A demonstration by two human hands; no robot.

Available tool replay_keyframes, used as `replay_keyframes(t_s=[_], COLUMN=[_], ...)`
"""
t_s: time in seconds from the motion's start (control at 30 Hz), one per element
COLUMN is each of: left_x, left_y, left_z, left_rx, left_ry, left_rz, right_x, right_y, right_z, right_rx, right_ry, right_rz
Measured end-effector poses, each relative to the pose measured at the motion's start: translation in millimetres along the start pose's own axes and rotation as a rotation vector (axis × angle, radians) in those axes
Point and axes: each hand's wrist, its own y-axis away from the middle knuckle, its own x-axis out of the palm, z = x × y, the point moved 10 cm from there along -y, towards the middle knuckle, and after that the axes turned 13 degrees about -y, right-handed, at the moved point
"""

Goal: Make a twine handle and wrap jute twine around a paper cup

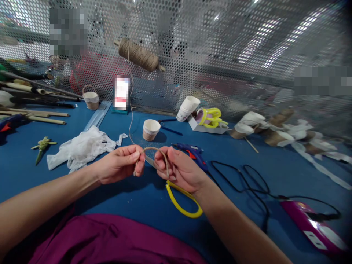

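My left hand (121, 163) is closed in a pinch on a brown jute twine (131, 121) that runs down from a spool (139, 55) hung on the perforated metal screen. My right hand (183, 168) is closed around yellow-handled scissors (183, 203); their blades (150, 161) point left towards my left fingers. A short loop of the twine arcs between the two hands, over the blades. A yellow handle loop hangs below my right hand. Both hands hover just above the blue table (154, 198).
A twine-wrapped paper cup (150, 129), a blue glue gun (192, 152) with black cord, crumpled white plastic (82, 146), a small basket (91, 99), stacked cups (188, 108), yellow scissors (211, 117), wrapped cups (264, 130), a purple power strip (313, 225), bamboo sticks (33, 113). A person sits behind the screen.
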Motion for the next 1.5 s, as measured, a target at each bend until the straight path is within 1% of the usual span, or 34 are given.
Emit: replay_keyframes(t_s=[0.13, 0.3, 0.37, 0.47, 0.57, 0.7, 0.77, 0.83, 0.93, 1.0, 1.1, 1.17, 1.3, 1.4, 1.5], left_x=[-3.8, -11.8, -13.0, -14.6, -14.5, -7.6, -5.3, -6.3, -11.6, -14.1, -16.1, -14.2, -4.7, 1.3, 3.9], left_y=[0, 0, 0, 0, 0, 1, 1, 0, -2, -2, -2, -1, 2, 3, 3], left_z=[-2, -2, -5, -5, -4, 7, 11, 10, 6, 6, 5, 6, 8, 9, 13], left_rx=[-0.008, 0.003, 0.000, -0.059, -0.100, -0.153, -0.166, -0.140, -0.083, -0.063, -0.054, -0.077, -0.149, -0.153, -0.161], left_ry=[0.013, 0.004, -0.056, -0.221, -0.329, -0.485, -0.485, -0.408, -0.323, -0.325, -0.386, -0.467, -0.618, -0.597, -0.494], left_rz=[-0.023, -0.082, -0.085, -0.071, -0.051, -0.023, -0.041, -0.091, -0.157, -0.168, -0.167, -0.133, -0.002, 0.065, 0.088], right_x=[-6, -15, -20, -20, -12, 2, -1, -10, -20, -21, -18, -16, -18, -19, -19], right_y=[1, 0, 1, 5, 8, 8, 7, 6, 5, 5, 6, 7, 6, 7, 7], right_z=[6, 14, 23, 36, 36, 20, 14, 11, 12, 13, 17, 18, 13, 8, 6], right_rx=[-0.020, -0.079, -0.132, -0.184, -0.135, -0.058, -0.026, -0.004, -0.009, -0.019, -0.058, -0.077, -0.039, 0.005, 0.021], right_ry=[0.115, 0.290, 0.389, 0.596, 0.780, 0.920, 0.883, 0.761, 0.595, 0.587, 0.651, 0.687, 0.715, 0.669, 0.603], right_rz=[-0.022, -0.110, -0.169, -0.222, -0.206, -0.117, -0.121, -0.177, -0.251, -0.261, -0.267, -0.271, -0.257, -0.246, -0.232])
